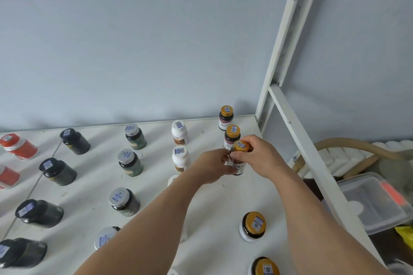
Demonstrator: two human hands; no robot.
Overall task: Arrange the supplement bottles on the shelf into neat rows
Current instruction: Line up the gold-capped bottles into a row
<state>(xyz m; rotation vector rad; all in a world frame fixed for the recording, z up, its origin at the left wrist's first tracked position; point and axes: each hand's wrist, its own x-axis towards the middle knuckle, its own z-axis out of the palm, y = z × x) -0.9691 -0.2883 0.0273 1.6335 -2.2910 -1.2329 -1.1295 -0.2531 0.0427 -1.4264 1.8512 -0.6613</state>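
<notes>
Both my hands hold one gold-capped brown bottle (pixel 240 148) near the shelf's right side. My left hand (pixel 214 166) wraps its white label and my right hand (pixel 261 155) grips it just below the cap. Two more gold-capped bottles (pixel 232 133) (pixel 226 116) stand in a column behind it, and two others (pixel 253 225) (pixel 264 267) stand nearer me. To the left run columns of white bottles (pixel 180 133), silver-capped green bottles (pixel 129 162), black bottles (pixel 57 171) and red bottles (pixel 19 146) on the white shelf (pixel 214 198).
A white metal shelf post and slanted brace (pixel 288 123) rise at the right edge. Beyond it lie a clear plastic lidded box (pixel 371 203), a wicker chair arm (pixel 348 147) and something yellow. A pale blue wall backs the shelf.
</notes>
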